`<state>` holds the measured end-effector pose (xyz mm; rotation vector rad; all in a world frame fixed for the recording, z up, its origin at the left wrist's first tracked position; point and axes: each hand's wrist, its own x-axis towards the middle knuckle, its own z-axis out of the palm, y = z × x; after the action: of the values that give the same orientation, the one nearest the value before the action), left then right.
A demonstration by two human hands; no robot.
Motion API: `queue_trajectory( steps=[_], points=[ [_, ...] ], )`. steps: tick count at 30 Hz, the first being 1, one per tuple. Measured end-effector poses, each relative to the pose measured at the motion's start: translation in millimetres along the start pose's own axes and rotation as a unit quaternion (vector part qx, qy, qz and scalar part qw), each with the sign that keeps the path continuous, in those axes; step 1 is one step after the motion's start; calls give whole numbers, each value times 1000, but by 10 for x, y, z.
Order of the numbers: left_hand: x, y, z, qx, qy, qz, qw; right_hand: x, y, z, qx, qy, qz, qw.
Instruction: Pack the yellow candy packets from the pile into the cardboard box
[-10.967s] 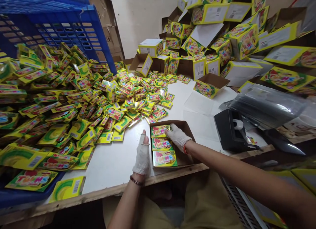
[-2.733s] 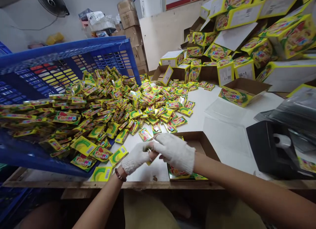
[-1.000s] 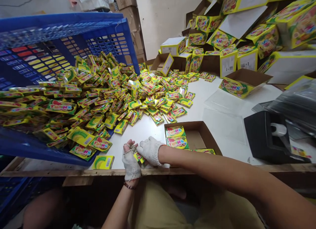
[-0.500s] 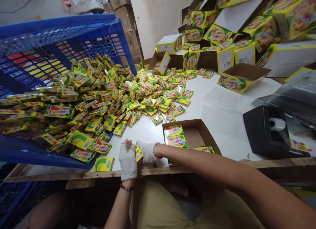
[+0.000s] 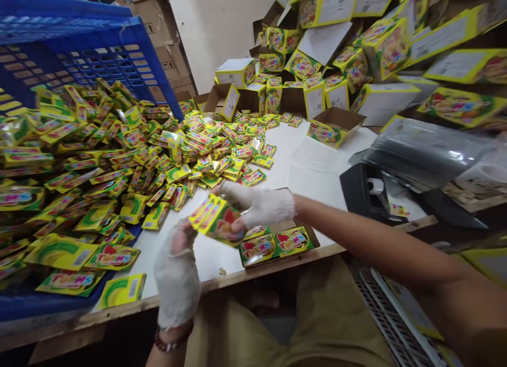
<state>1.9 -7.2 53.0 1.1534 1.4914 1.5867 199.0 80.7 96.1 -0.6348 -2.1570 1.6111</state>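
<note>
My right hand [image 5: 265,206], in a white fingerless glove, grips a short stack of small candy boxes [image 5: 216,219], yellow and green with fruit pictures. The stack is tilted in the air above the table, its ends facing left. My left hand [image 5: 178,272], gloved likewise, is just left of the stack with loosely bent fingers close to its end. Whether they touch it I cannot tell. Partly behind my right hand and forearm stands an open brown carton [image 5: 316,239]. Rows of the same candy boxes [image 5: 293,241] lie in its near part.
A blue plastic crate [image 5: 154,66] lies tipped at left, spilling a heap of candy boxes [image 5: 130,156] onto the white table [image 5: 317,198]. Display cartons [image 5: 317,60] are piled at the back right. A black tape dispenser [image 5: 360,190] and clear plastic sheets [image 5: 431,150] are at right.
My right hand has lifted the stack up and right from the table edge, towards the carton. My left hand sits further left in view. The whole view has shifted to the right.
</note>
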Motion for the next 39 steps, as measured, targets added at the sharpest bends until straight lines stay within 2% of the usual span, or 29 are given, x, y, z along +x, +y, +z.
queue_trajectory(
  steps=[1, 2, 3, 4, 5, 6, 8, 10, 12, 17, 21, 23, 26, 28, 32, 34, 36, 39],
  points=[
    [-40, -15, 118, 44, -55, 29, 997, -139, 2, -181, -5, -1, 15, 1000],
    [-84, -35, 245, 93, -137, 62, 984, -270, 24, -350, -24, -2, 41, 999],
    [-127, -58, 375, 153, -233, 102, 955, -386, 63, -497, -48, -3, 72, 996],
    [-167, -84, 502, 217, -319, 146, 911, -483, 116, -616, -69, -10, 105, 992],
    [-203, -114, 619, 279, -381, 184, 862, -556, 176, -705, -88, -23, 142, 986],
    [-232, -148, 720, 341, -413, 217, 816, -604, 236, -761, -111, -38, 181, 976],
    [-271, -228, 860, 451, -412, 252, 750, -631, 337, -790, -177, -70, 255, 948],
    [-289, -312, 911, 517, -397, 256, 714, -577, 392, -748, -267, -97, 303, 910],
    [-297, -378, 898, 539, -391, 256, 701, -464, 415, -685, -335, -123, 323, 877],
    [-316, -460, 817, 524, -378, 278, 711, -132, 513, -603, -320, -222, 373, 842],
    [-349, -515, 792, 501, -348, 308, 730, -92, 647, -597, -278, -257, 383, 843],
    [-361, -533, 784, 491, -333, 319, 740, -155, 698, -572, -269, -245, 373, 854],
    [-371, -539, 776, 488, -320, 318, 747, -262, 760, -487, -323, -194, 341, 861],
    [-375, -534, 781, 495, -318, 316, 745, -299, 792, -420, -370, -175, 325, 853],
    [-385, -497, 813, 494, -313, 302, 752, -287, 799, -338, -405, -192, 332, 830],
    [-387, -433, 806, 449, -322, 281, 785, -282, 770, -320, -427, -200, 331, 817],
    [-396, -311, 734, 354, -321, 240, 845, -306, 732, -310, -433, -197, 333, 814],
    [-456, -30, 459, 196, -273, 188, 923, -386, 685, -289, -411, -147, 351, 829]
  ],
)
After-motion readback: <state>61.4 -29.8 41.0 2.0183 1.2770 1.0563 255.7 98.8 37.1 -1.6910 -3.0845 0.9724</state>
